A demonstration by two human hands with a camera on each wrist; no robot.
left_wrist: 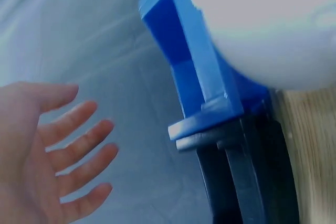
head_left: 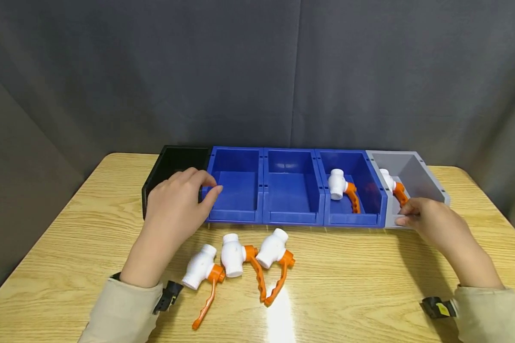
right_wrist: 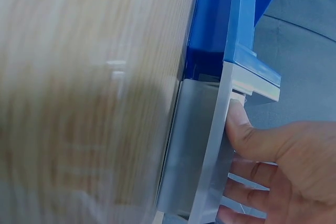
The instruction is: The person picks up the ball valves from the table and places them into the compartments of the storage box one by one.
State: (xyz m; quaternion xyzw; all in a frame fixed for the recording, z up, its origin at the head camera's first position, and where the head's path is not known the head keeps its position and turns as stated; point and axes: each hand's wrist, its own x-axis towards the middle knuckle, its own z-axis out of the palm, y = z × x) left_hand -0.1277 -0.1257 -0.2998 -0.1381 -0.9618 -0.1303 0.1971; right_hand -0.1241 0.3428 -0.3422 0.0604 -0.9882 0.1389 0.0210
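Observation:
My right hand (head_left: 435, 226) reaches over the front of the grey bin (head_left: 427, 178), thumb and index finger pinching the end of an orange handle. That handle belongs to a white ball valve (head_left: 387, 178) lying inside; the fingers cover its tip. In the right wrist view the thumb (right_wrist: 239, 124) shows at the bin's front lip. My left hand (head_left: 176, 205) hovers before the black bin (head_left: 165, 164) with nothing in it, fingers loosely bent and apart in the left wrist view. Below it on the table lie three ball valves (head_left: 199, 267) (head_left: 233, 257) (head_left: 272, 248) with orange handles.
Three blue bins (head_left: 236, 216) stand in a row between the black and grey ones. The rightmost blue bin holds another ball valve (head_left: 337, 185). A grey curtain (head_left: 257, 71) hangs behind the wooden table (head_left: 347, 286).

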